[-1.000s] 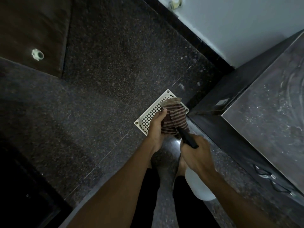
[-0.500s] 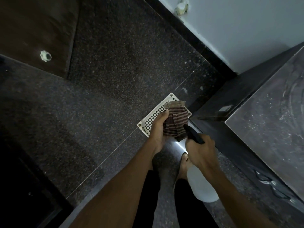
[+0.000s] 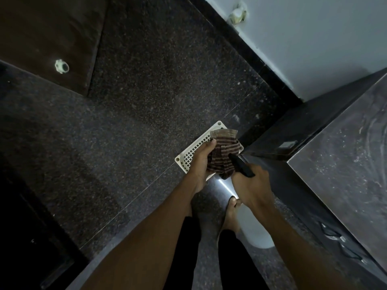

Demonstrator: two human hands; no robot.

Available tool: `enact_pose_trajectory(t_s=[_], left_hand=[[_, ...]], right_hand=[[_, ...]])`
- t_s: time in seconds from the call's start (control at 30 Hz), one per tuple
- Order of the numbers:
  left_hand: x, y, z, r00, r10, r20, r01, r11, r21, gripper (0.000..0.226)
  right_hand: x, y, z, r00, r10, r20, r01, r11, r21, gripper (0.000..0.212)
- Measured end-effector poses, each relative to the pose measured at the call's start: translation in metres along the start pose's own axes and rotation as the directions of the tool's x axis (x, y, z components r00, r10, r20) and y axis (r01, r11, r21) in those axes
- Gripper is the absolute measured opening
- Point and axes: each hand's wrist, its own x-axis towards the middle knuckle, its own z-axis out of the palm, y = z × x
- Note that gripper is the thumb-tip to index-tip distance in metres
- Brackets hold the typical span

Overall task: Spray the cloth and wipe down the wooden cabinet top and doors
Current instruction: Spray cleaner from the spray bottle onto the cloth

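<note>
Sprayer (image 3: pixel 243 169) seemingly nearer cloth (image 3: pixel 223 155) now.

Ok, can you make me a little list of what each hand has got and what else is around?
left hand: holds the striped cloth, bunched up
right hand: grips the spray bottle, with its black nozzle pointed at the cloth
nozzle and cloth: very close; cannot tell if they touch
floor: dark speckled stone, with a white grid lying below the hands
cabinet top: on the right, with pale streaks and specks
</note>
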Motion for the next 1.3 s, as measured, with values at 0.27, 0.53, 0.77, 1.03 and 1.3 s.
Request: enact_pose_trajectory(t_s=[0.27,0.53,0.77,1.03,1.3], left_hand=[[0.004,0.003,-0.003,1.0,0.02,-0.01,-0.02,1.0,0.004,0.031],[0.007,0.007,-0.002,0.999,0.017,-0.045,-0.018,0.999,-0.031,0.037],[0.012,0.007,0.0,0.998,0.008,-0.065,-0.012,0.998,-0.058,0.045],[0.013,0.01,0.003,0.997,-0.013,-0.076,0.008,0.997,-0.077,0.048],[0.007,0.008,0.003,0.998,-0.025,-0.061,0.023,0.999,-0.041,0.044]], right_hand=[[-0.008,0.009,0.004,0.984,-0.177,0.036,0.18,0.98,-0.083,0.02],[-0.006,0.021,0.01,0.998,0.038,0.058,-0.036,0.999,-0.034,0.025],[-0.011,0.037,0.013,0.985,-0.163,0.051,0.169,0.97,-0.176,0.012],[-0.001,0.043,0.01,0.996,0.072,-0.056,-0.077,0.993,-0.093,0.021],[-0.008,0.037,0.004,0.99,-0.141,0.024,0.143,0.978,-0.155,0.018]])
